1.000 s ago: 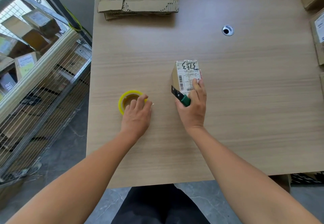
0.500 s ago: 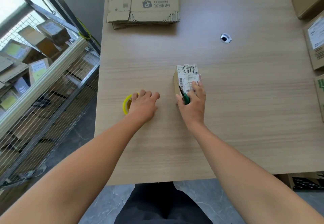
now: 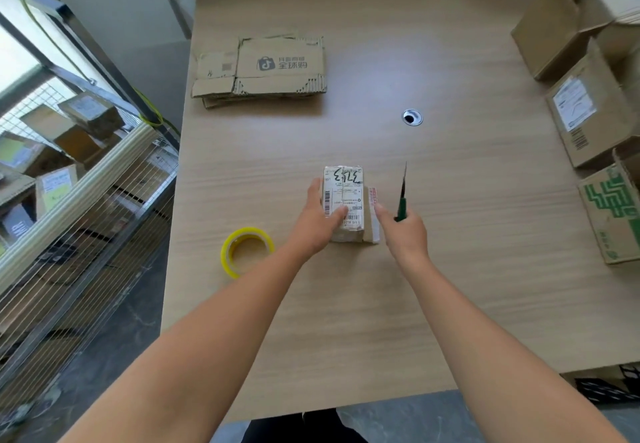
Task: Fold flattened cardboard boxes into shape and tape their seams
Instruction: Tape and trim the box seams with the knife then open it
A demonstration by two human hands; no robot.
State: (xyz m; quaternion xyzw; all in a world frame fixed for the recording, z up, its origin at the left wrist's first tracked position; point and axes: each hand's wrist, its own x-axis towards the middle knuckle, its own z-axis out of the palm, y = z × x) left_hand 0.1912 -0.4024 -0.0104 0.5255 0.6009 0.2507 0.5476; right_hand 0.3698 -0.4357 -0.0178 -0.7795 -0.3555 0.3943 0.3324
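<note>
A small folded cardboard box (image 3: 344, 183) with a white shipping label on top stands in the middle of the wooden table (image 3: 450, 269). My left hand (image 3: 317, 222) grips its left side, thumb on the label. My right hand (image 3: 403, 234) is just right of the box and holds a green-handled knife (image 3: 402, 196), blade pointing away from me; its forefinger is near the box's right edge. A yellow tape roll (image 3: 246, 250) lies on the table left of my left hand. Flattened cardboard boxes (image 3: 263, 68) are stacked at the far left of the table.
Assembled and open cardboard boxes (image 3: 588, 113) stand along the table's right edge. A round cable hole (image 3: 412, 117) is in the tabletop beyond the small box. A wire cage with parcels (image 3: 69, 165) stands left of the table.
My left hand has left the tape roll and taken hold of the small box's left side. My right hand has come off the box to its right, knife blade now pointing away.
</note>
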